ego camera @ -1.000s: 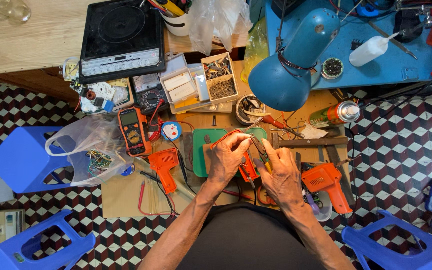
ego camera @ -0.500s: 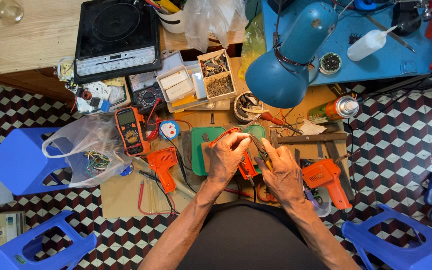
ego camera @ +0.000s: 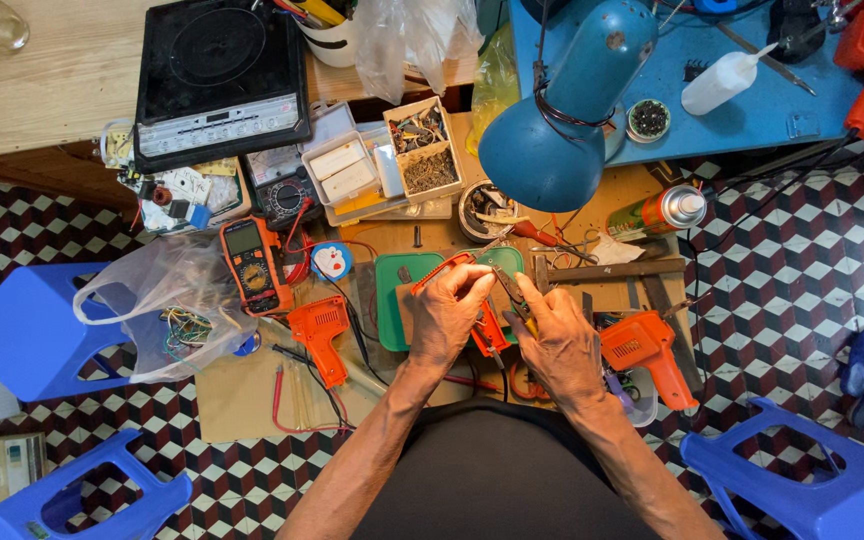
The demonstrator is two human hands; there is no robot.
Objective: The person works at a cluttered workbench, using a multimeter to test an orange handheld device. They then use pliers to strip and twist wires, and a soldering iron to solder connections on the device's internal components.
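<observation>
— Held at centre?
— Red-orange tool (ego camera: 489,328), between both hands over green mat (ego camera: 392,300). Left hand (ego camera: 449,315) curled around its orange handle; right hand (ego camera: 559,345) pinching thin dark pliers (ego camera: 514,292) against it.
— At nine o'clock?
— Orange soldering gun (ego camera: 320,333), multimeter (ego camera: 249,262) beyond.
— Changed since earlier?
— Barely; hands shifted slightly lower, grips unchanged.

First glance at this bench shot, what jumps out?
The big blue dome-shaded desk lamp at upper centre dominates. Below it, at the middle, the left hand and right hand meet over a green cutting mat, working orange-handled pliers. Orange pistol-shaped soldering guns flank them, one at left and one at right, with an orange handheld multimeter further left.
</observation>
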